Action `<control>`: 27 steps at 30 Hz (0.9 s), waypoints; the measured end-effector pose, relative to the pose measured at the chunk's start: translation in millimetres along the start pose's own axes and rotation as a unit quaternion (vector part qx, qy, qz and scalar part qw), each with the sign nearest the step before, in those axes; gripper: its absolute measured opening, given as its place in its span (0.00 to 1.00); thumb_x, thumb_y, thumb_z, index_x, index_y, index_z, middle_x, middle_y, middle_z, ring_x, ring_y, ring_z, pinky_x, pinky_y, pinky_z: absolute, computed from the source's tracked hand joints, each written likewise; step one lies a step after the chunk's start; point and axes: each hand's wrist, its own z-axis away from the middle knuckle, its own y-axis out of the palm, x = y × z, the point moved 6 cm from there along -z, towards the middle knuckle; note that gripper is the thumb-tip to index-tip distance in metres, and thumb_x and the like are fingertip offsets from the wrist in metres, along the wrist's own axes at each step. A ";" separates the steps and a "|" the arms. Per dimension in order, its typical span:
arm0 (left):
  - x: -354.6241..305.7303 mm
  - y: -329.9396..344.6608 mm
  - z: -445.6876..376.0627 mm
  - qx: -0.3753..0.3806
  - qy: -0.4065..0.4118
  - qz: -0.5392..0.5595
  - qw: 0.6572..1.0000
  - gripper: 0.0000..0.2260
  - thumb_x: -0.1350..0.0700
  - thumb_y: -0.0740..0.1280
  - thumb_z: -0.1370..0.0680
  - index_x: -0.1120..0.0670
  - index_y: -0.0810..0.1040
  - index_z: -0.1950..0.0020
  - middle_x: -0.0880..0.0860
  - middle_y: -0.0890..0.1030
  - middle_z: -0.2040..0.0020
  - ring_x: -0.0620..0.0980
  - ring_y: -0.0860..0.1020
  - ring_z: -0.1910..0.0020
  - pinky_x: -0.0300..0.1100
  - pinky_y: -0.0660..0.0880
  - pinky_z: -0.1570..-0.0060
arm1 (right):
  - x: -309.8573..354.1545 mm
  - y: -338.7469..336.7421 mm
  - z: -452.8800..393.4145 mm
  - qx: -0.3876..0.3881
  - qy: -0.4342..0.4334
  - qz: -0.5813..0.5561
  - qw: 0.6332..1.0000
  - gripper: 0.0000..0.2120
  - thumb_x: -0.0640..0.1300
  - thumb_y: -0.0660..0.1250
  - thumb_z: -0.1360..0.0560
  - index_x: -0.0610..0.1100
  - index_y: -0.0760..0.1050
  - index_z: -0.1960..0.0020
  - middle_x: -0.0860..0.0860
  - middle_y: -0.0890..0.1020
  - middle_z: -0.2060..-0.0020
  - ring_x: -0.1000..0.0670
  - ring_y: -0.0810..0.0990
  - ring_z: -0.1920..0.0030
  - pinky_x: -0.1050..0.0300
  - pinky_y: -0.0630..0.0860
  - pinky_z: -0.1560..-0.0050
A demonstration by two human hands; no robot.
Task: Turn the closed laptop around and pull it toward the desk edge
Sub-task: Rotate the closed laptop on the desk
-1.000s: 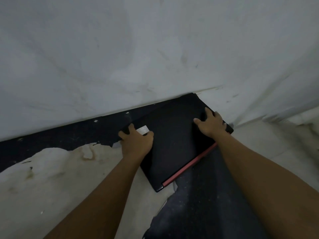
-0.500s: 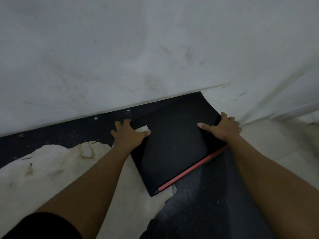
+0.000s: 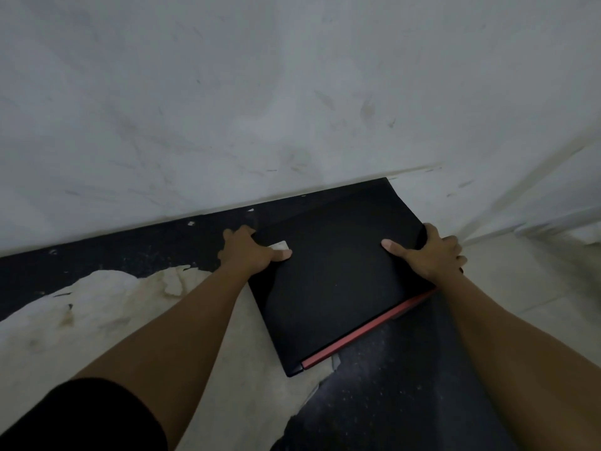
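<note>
A closed matte-black rectangular laptop (image 3: 338, 278) with a red strip along its near edge lies askew on the dark, peeling desk surface (image 3: 390, 395), beside the scuffed white wall (image 3: 260, 109). The left hand (image 3: 250, 252) and right hand (image 3: 429, 255) clasp its opposite sides, thumbs flat on the lid.

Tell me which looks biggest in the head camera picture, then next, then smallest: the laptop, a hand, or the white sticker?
1. Laptop, by far the largest.
2. Left hand and right hand, which look about alike.
3. White sticker, smallest and partly covered.
</note>
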 end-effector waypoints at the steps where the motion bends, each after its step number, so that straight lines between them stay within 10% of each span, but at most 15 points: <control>1: 0.2 -0.4 0.0 -0.002 0.003 0.003 1.000 0.58 0.32 0.81 0.48 0.51 0.67 0.23 0.56 0.62 0.25 0.65 0.68 0.28 0.61 0.70 0.31 | -0.1 -1.2 0.9 -0.003 0.000 -0.003 1.000 0.54 0.80 0.71 0.41 0.56 0.61 0.23 0.39 0.65 0.32 0.30 0.63 0.31 0.33 0.62 0.32; 27: 76.9 -36.6 56.5 -0.067 -0.036 -0.076 0.994 0.44 0.28 0.73 0.34 0.56 0.70 0.29 0.60 0.71 0.30 0.59 0.75 0.36 0.52 0.74 0.41 | 57.8 40.4 22.3 0.056 -0.132 0.107 0.984 0.58 0.81 0.65 0.37 0.52 0.52 0.17 0.37 0.58 0.23 0.35 0.55 0.22 0.35 0.51 0.25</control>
